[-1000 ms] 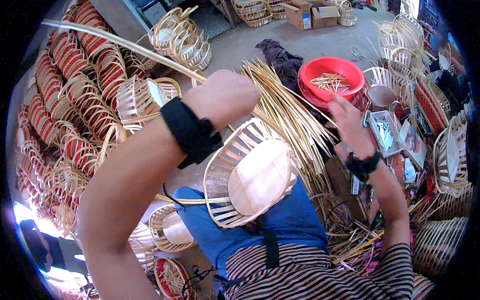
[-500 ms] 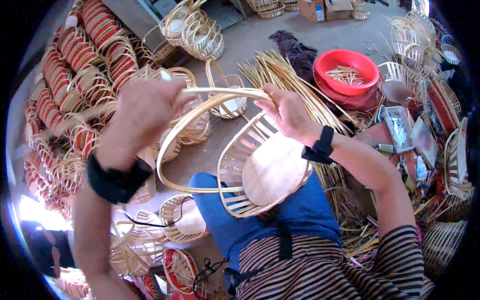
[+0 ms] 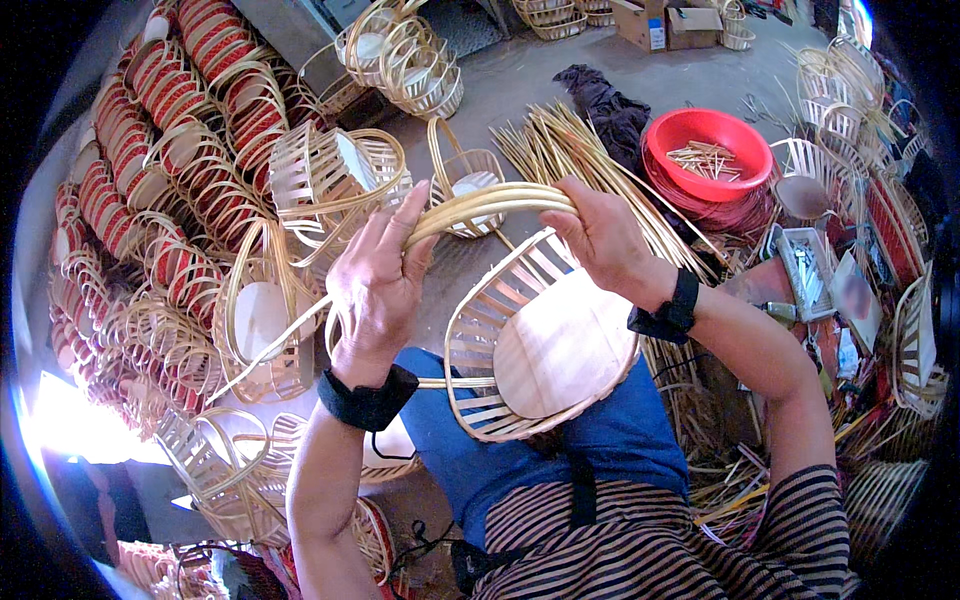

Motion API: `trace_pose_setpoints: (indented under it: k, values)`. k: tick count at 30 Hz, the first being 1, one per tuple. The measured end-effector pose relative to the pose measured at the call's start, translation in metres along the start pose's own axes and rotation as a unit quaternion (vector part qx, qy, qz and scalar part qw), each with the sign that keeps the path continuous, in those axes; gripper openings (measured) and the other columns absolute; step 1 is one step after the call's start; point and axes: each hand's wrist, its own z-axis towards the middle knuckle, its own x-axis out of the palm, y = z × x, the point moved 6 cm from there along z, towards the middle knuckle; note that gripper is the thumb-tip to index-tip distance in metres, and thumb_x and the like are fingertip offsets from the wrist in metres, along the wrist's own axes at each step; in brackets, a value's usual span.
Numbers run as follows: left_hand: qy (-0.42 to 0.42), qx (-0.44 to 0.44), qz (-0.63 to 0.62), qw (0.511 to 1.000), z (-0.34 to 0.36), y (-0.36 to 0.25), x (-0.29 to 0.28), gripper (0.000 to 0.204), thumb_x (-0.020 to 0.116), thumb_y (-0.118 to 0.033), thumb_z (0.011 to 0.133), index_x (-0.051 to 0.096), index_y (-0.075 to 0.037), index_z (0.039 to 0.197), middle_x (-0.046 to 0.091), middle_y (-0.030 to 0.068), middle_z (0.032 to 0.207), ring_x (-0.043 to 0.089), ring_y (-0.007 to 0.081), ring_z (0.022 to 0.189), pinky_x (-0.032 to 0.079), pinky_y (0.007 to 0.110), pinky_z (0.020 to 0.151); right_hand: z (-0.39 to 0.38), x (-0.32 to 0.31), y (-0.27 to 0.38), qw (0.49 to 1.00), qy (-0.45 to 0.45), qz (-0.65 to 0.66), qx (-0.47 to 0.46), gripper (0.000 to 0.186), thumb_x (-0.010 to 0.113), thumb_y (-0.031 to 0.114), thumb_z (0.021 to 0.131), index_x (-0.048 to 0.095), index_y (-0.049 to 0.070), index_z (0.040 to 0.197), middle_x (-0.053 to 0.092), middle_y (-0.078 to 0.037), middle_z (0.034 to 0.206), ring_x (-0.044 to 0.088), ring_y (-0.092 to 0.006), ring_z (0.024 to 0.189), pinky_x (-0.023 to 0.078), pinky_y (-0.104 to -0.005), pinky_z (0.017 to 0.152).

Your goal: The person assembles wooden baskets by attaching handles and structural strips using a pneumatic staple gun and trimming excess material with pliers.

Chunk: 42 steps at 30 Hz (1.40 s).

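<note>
Both hands grip an arched handle of bent bamboo strips (image 3: 485,202). My left hand (image 3: 380,280) wraps round its left part, with a loose strip end hanging down to the left. My right hand (image 3: 615,250) pinches the arch at its right. Below them an oval slatted basket (image 3: 473,350) with a pale wooden base (image 3: 560,350) rests tilted on my lap, over blue trousers (image 3: 630,420); strips run out from its left side beneath my left wrist.
Stacks of red-banded baskets (image 3: 185,170) fill the left. Ahead lie loose bamboo strips (image 3: 555,155), dark cloth (image 3: 600,105), a red basin (image 3: 708,135) with short sticks, and cardboard boxes (image 3: 690,30). A tray of small items (image 3: 800,270) and more baskets (image 3: 830,90) stand right.
My left hand swept down to the left with the long strip, bending it over into the arch, and now grips the arch from above. My right hand rose onto the arch and holds it.
</note>
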Motion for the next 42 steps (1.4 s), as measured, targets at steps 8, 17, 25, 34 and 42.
trace_pose_setpoints:
  k: [8, 17, 25, 34, 42]
  values:
    - [-0.018, 0.013, 0.005, 1.000, -0.003, 0.001, 0.000, 0.041, 0.059, -0.018, 0.068, 0.051, -0.015, 0.108, 0.046, 0.0059, 0.063, 0.049, 0.0223, 0.059, 0.040, 0.033, 0.052, 0.002, -0.012, 0.025, 0.977, -0.086, -0.118, -0.154, 0.046, 0.053, 0.033, 0.075, 0.044, 0.000, 0.105, 0.050, -0.016, 0.074, 0.051, -0.0267, 0.069, 0.041, -0.0338, 0.062]
    - [0.173, -0.043, -0.043, 0.983, -0.018, 0.039, -0.015, 0.030, 0.055, -0.018, 0.074, 0.051, -0.011, 0.102, 0.055, 0.0079, 0.076, 0.055, 0.0238, 0.071, 0.043, 0.031, 0.061, 0.026, -0.014, 0.033, 0.961, 0.002, -0.197, -0.194, 0.023, 0.056, 0.024, 0.074, 0.044, 0.004, 0.075, 0.051, -0.011, 0.061, 0.053, -0.0273, 0.053, 0.040, -0.0340, 0.044]
    - [0.018, -0.155, -0.103, 0.982, -0.022, 0.060, -0.044, 0.017, 0.053, -0.015, 0.077, 0.053, -0.005, 0.090, 0.053, 0.0090, 0.069, 0.051, 0.0175, 0.060, 0.040, 0.026, 0.054, 0.037, -0.028, 0.036, 0.967, -0.090, -0.133, -0.196, 0.024, 0.052, 0.026, 0.078, 0.044, 0.003, 0.078, 0.049, -0.013, 0.061, 0.050, -0.0307, 0.054, 0.038, -0.0336, 0.045]
    - [0.086, -0.120, -0.045, 0.988, -0.036, 0.042, -0.010, 0.030, 0.054, -0.014, 0.074, 0.051, -0.014, 0.104, 0.052, 0.0076, 0.082, 0.053, 0.0230, 0.075, 0.042, 0.031, 0.062, 0.007, 0.016, -0.021, 0.989, -0.029, -0.108, -0.102, 0.027, 0.046, 0.031, 0.081, 0.044, 0.004, 0.076, 0.048, -0.014, 0.061, 0.049, -0.0339, 0.058, 0.036, -0.0389, 0.048]
    - [0.109, -0.044, -0.012, 0.993, -0.026, 0.015, 0.001, 0.036, 0.048, -0.010, 0.076, 0.047, -0.017, 0.112, 0.051, 0.0086, 0.079, 0.052, 0.0245, 0.071, 0.043, 0.032, 0.062, 0.000, 0.013, -0.024, 0.996, 0.054, -0.072, 0.015, 0.023, 0.054, 0.023, 0.076, 0.045, 0.004, 0.087, 0.049, -0.015, 0.071, 0.050, -0.0307, 0.067, 0.038, -0.0353, 0.056]
